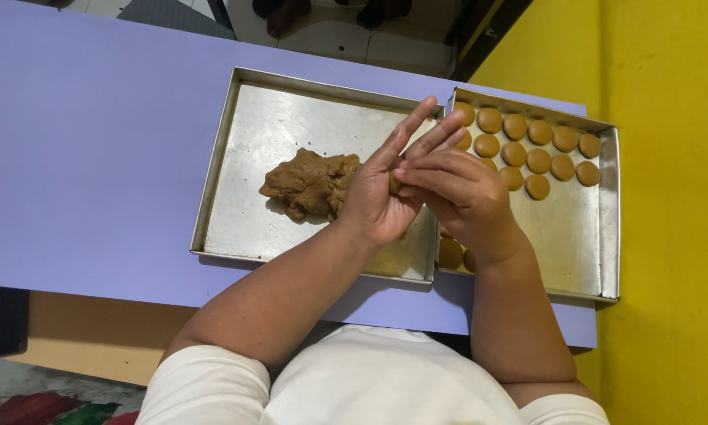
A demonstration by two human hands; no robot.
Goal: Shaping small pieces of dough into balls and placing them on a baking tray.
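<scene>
A lavender table (94, 157) stands beside a bright yellow wall (669, 236); pale tiled floor (330, 35) lies beyond.

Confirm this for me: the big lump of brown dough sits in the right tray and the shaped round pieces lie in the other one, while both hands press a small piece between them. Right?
Not quite. In the head view the dough lump sits in the left tray; the round pieces lie in the right tray. The left hand and right hand do press a small piece between them.

- Dough lump (311, 183): mid brown, mottled.
- Round dough discs (538, 160): golden brown, plain.
- Left tray (244, 228): dull silver-grey metal.
- Right tray (574, 236): the same silver-grey.
- Desk (94, 157): flat lilac-purple.
- Wall (669, 197): bright yellow.
- Shirt (370, 378): off-white, unpatterned.
</scene>
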